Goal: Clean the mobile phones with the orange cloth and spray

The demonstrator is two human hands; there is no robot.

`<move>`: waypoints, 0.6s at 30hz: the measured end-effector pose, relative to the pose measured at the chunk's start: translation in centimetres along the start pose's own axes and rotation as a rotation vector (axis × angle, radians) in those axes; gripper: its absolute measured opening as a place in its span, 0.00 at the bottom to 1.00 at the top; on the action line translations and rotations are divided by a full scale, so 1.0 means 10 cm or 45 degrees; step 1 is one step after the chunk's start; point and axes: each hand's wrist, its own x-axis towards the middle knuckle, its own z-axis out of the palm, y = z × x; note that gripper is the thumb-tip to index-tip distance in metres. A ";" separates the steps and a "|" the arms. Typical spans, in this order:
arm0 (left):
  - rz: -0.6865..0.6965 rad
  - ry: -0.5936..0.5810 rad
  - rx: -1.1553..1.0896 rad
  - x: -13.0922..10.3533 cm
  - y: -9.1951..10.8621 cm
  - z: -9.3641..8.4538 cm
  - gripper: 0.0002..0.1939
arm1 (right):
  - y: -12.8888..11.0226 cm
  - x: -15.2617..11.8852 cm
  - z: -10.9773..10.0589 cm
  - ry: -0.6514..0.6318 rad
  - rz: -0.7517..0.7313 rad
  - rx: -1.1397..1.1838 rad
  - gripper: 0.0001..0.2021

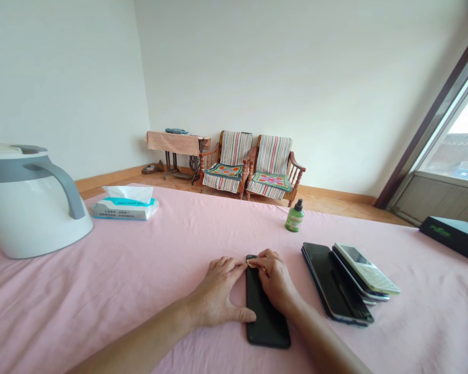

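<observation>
A black smartphone (263,317) lies flat on the pink cloth in front of me. My left hand (218,291) steadies it from the left side, thumb resting on its lower left part and fingertips at its upper left edge. Bent over the phone's top end, my right hand (275,275) pinches a small pale yellow piece (251,264) against the surface. Most of that piece is hidden by the fingers, so its kind cannot be made out. The right hand also covers part of the phone's right edge.
Stacked phones (335,280) and a pale keypad phone (368,267) lie to the right. Beyond is a green spray bottle (295,218). At left stand a tissue pack (125,205) and a white jug (31,208); a black box (452,236) sits far right.
</observation>
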 end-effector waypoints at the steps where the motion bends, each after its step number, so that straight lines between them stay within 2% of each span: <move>1: 0.002 0.000 -0.003 0.00 0.00 0.00 0.46 | 0.01 0.02 0.00 -0.005 -0.006 0.002 0.20; 5: -0.055 -0.011 0.002 0.00 -0.03 0.03 0.50 | -0.04 -0.01 -0.05 -0.058 -0.025 0.030 0.20; 11: -0.029 -0.007 0.029 -0.01 -0.07 0.05 0.47 | -0.22 -0.22 -0.17 -0.251 -0.010 0.135 0.22; 15: 0.014 -0.024 0.056 -0.01 -0.04 0.03 0.48 | -0.12 -0.09 -0.11 -0.172 -0.033 0.091 0.24; 18: -0.020 -0.030 0.064 0.00 -0.02 0.03 0.54 | -0.01 0.05 -0.03 -0.128 -0.048 0.068 0.23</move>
